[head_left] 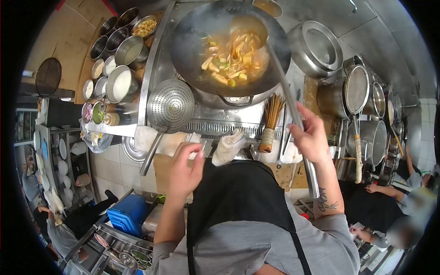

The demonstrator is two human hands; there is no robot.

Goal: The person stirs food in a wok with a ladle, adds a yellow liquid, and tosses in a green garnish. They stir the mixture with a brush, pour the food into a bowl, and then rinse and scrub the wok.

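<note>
You stood in a steel kitchen, at a cooktop (159, 64) with metal containers (130, 51) far to the left of your fingers and steel pots (316, 48) beyond them to the right. The wok (189, 57) sat straight ahead of your fingers, holding food (231, 62) in broth. Your right hand (308, 133) had its fingers wrapped round the ladle (282, 75), whose bowl lay ahead of them, inside the wok. The step in hand looked like stirring or scooping, and I judged the next move called for a firm grip and a level bowl. The ladle's long axis slanted, its bowl pointing away from you and left of those fingers, its handle end running back past them toward you. Your left hand (185, 168) had loosely bent fingers, right of the perforated strainer (170, 105) and clear of its handle; I couldn't tell whether they pinched anything. A bundled cloth (229, 146) lay to their right, and a bamboo brush (273, 114) just left of your right fingers.
</note>
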